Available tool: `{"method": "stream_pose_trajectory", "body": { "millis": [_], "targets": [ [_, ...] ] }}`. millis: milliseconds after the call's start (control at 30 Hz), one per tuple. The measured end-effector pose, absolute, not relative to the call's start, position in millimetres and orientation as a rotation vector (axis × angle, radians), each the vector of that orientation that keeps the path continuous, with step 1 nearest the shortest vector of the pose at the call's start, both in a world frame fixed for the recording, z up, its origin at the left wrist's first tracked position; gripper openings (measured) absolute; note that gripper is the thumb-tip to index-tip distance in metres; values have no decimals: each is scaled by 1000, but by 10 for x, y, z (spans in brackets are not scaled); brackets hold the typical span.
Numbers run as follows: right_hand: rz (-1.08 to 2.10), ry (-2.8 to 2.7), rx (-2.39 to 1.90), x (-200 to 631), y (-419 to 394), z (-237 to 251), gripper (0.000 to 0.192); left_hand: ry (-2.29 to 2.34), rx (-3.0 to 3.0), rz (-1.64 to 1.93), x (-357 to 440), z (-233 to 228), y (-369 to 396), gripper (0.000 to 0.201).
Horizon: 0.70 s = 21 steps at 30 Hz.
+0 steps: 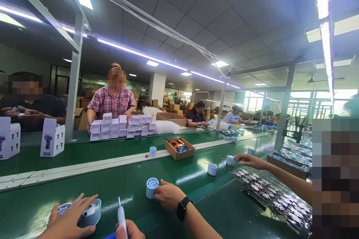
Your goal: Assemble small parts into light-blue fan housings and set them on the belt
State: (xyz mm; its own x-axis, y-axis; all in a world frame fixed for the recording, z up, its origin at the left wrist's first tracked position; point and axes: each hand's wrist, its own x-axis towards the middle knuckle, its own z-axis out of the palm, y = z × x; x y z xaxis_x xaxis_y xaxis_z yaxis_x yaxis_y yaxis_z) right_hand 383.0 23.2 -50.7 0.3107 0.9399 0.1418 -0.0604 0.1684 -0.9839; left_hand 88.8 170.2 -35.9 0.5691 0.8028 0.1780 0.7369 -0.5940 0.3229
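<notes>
My left hand (66,218) lies over a round blue-grey plastic housing (91,213) on the green belt (117,171) at the bottom left. At the bottom centre, my right hand (129,231) is closed on a slim white pen-like tool (121,217) that points upward. Just right of it, another hand with a black wrist watch (168,195) touches a small upright blue-grey cylinder (152,188). Its arm enters from the bottom right, and I cannot tell whose it is.
A co-worker on the right reaches a hand (249,160) toward more cylinders (212,168) beside a tray of shiny parts (269,194). An open cardboard box (180,148) sits mid-belt. Stacked white boxes (120,125) and seated people line the far side.
</notes>
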Motion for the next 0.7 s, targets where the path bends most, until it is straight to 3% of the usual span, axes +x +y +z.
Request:
{"method": "stream_pose_trajectory", "body": {
  "millis": [233,500,700],
  "targets": [
    [631,-1015,-1151,3848,248,-482,51,1159,2331,729,996,-378,1794,55],
    [332,-966,-1126,4279,-491,-227,53,1148,1943,921,844,283,1573,67],
    [281,-1103,-1264,3014,-248,-583,23,1189,2023,903,679,465,1483,62]
  ]
}}
